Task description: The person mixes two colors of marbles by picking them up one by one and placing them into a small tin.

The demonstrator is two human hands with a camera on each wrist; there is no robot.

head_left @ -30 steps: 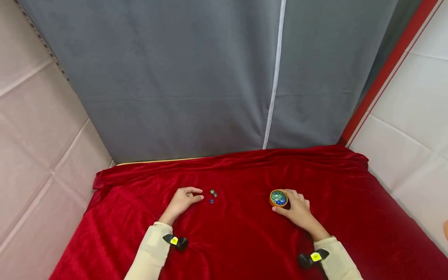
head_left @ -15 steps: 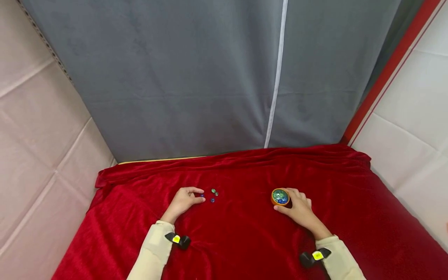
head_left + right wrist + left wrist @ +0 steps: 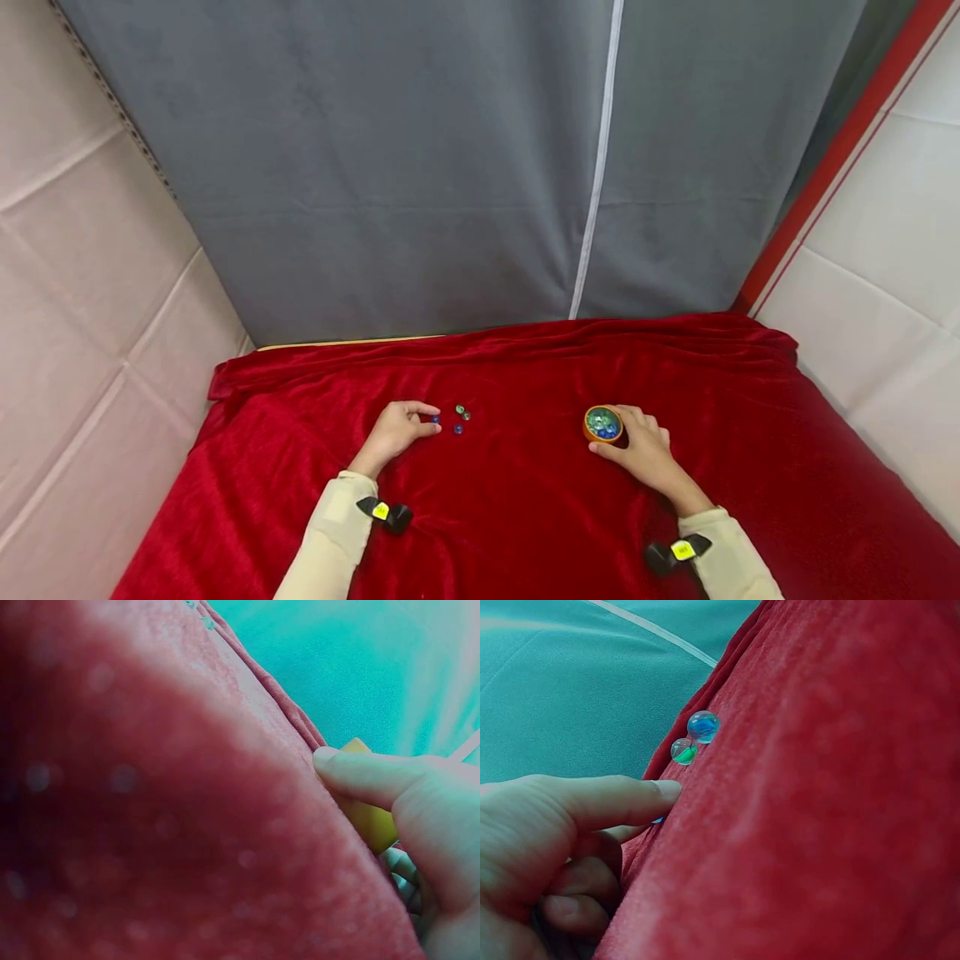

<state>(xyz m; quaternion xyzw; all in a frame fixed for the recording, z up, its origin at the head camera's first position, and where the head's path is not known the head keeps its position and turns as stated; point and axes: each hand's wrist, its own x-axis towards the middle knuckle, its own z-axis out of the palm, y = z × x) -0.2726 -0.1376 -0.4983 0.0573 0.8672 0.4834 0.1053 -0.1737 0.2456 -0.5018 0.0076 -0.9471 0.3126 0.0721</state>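
Observation:
My left hand [image 3: 396,429] is low over the red cloth, thumb and forefinger around a blue marble [image 3: 435,419]. In the left wrist view a sliver of that marble [image 3: 658,820] shows under the thumb, with the other fingers curled in. Just beyond those fingertips lie two greenish marbles [image 3: 460,409] and another blue marble [image 3: 458,429]. On the right, my right hand [image 3: 640,446] grips a small round orange bowl [image 3: 586,432] filled with green and blue marbles. The right wrist view shows my thumb along the bowl's side [image 3: 367,821].
Wrinkled red velvet cloth [image 3: 525,500] covers the table and bunches up along the back edge. A grey curtain [image 3: 405,208] hangs behind, with pale panels [image 3: 90,292] on the left and white ones [image 3: 885,275] on the right.
A blue marble now shows between my left thumb and forefinger, where none was visible a second ago. The right hand keeps its grip on the bowl; the whole view has shifted slightly.

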